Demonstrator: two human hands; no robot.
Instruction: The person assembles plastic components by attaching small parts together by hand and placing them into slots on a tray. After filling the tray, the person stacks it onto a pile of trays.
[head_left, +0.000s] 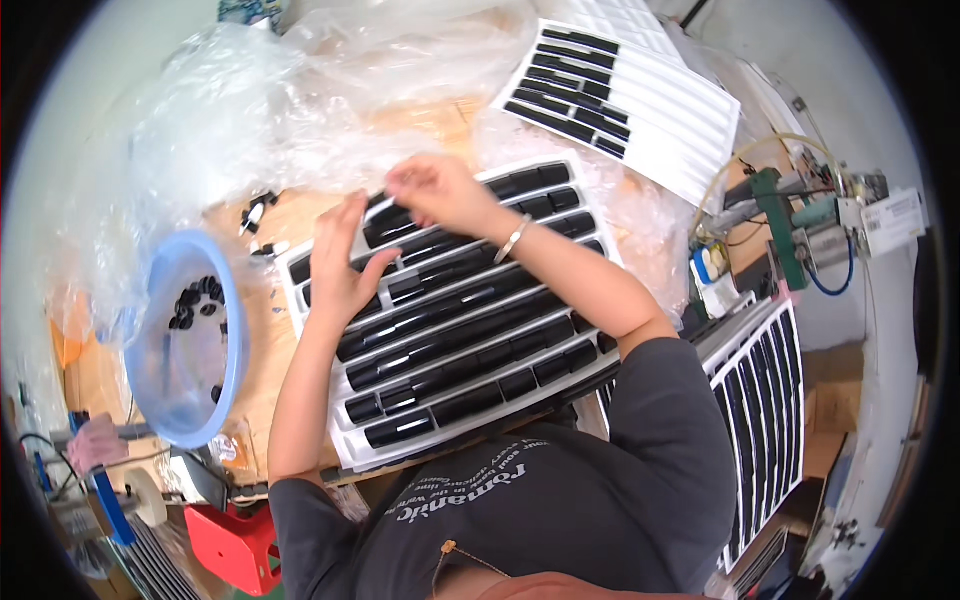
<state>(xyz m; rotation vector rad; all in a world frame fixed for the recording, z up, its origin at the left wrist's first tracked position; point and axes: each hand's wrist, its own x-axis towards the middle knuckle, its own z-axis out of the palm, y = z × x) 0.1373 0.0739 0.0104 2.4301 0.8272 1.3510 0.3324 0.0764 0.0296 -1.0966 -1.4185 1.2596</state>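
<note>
My left hand [345,278] reaches out over the left part of the white tray [345,440], its forearm rising past the tray's near left corner. It is open: fingers lie together and point to the far edge, thumb spread toward the tray's middle. My right forearm slants across from the right edge, bracelet [513,238] at the wrist, bringing my right hand [440,192] to the far edge. Its fingers are curled inward; I cannot tell whether they pinch anything.

The tray lies at the near edge of the bench [270,370], rows of black cylindrical pieces [450,335] running left to right beneath both hands. Toward the bench's left edge stands a blue basin [236,360], well apart from my left hand.
</note>
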